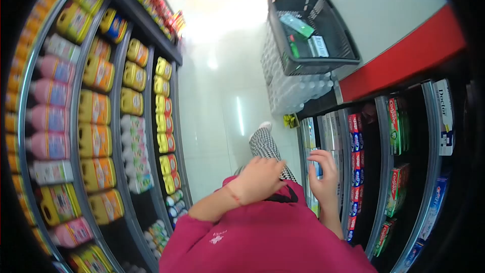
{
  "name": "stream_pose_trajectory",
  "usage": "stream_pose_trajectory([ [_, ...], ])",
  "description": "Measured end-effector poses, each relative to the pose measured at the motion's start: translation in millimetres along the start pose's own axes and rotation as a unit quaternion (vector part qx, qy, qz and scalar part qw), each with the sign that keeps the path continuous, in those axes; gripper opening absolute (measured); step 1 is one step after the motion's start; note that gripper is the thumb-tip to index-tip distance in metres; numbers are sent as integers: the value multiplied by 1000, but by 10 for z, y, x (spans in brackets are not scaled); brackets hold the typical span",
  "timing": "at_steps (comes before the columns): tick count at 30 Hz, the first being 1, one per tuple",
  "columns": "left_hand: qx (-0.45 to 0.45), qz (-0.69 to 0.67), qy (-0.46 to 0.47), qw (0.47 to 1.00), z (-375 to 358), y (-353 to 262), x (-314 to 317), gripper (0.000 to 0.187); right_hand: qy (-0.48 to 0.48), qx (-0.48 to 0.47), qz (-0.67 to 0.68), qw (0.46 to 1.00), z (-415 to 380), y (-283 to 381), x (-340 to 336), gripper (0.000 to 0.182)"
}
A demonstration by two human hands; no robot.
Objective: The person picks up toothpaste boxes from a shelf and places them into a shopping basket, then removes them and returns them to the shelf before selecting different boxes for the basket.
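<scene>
My left hand [258, 179] hovers in front of my body with its back to the camera. Its fingers are loosely bent and apart, and nothing shows in them. To its right, my right hand [324, 174] is raised beside the toothpaste shelf, thumb and fingers apart. Something blue shows between them, seemingly goods on the shelf behind. Nearest to that hand are red and blue toothpaste boxes [356, 159]. Red and green Colgate boxes [397, 189] stand farther right, with a white Doctor box [444, 119] on the outer shelf.
A dark plastic basket [323, 65] holding several boxes rests on shrink-wrapped bottles [285, 88] ahead. Shelves on the left carry yellow jugs [95, 140] and pink bottles [50, 119]. A pale tiled floor [212, 101] runs between the shelves.
</scene>
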State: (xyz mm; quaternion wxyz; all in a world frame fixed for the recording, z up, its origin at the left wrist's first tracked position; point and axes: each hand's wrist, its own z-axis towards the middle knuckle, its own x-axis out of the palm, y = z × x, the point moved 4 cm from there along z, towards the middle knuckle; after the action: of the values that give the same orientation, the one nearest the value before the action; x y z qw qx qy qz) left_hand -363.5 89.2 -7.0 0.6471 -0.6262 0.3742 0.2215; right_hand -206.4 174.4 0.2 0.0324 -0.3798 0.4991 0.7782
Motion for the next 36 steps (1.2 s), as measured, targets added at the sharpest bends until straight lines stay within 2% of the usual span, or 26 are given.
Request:
stream_pose_trajectory([
  [1,-14,2,-6,1000,12,179,-44,44,14,8,13,1000,147,-87,46,16],
  [3,-91,-54,66,992,133,474,-201,46,19,-7,16,1000,497,-210,102,18],
  [6,-173,-42,134,975,426,905,-289,47,15,-32,22,999,1086,-441,194,21],
  [9,-189,70,155,967,917,1129,-502,48,4,-37,31,999,1676,-490,185,21],
  [13,-108,102,101,984,1748,1216,-977,46,-39,-70,19,997,2240,-766,351,23],
  [16,-91,127,58,986,2200,1411,-1178,43,-49,-42,-41,997,2515,-998,540,28],
  [19,-53,97,6,994,2568,1591,-1356,41,-38,-12,-79,996,2624,-1139,647,32],
  [20,-41,88,-18,995,2696,1606,-1444,34,-38,-1,-82,996,2626,-1143,671,32],
  [24,42,62,-27,997,3318,1910,-1681,26,-10,37,-110,993,2697,-1171,702,27],
  [27,76,88,30,993,3863,2168,-1799,24,-22,79,-129,988,2782,-1152,725,24],
  [28,126,108,13,986,4040,2213,-1814,25,-35,99,-133,986,2780,-1166,765,23],
  [29,156,130,33,979,4228,2296,-1780,26,-50,117,-139,982,2815,-1193,789,23],
  [31,228,185,104,950,4527,2368,-1671,27,-77,170,-166,968,2900,-1156,811,22],
  [32,261,188,163,933,4661,2409,-1593,34,-87,202,-178,959,2935,-1125,832,22],
  [36,416,68,272,865,4944,2071,-1536,37,-170,313,-149,922,3059,-958,976,22],
])
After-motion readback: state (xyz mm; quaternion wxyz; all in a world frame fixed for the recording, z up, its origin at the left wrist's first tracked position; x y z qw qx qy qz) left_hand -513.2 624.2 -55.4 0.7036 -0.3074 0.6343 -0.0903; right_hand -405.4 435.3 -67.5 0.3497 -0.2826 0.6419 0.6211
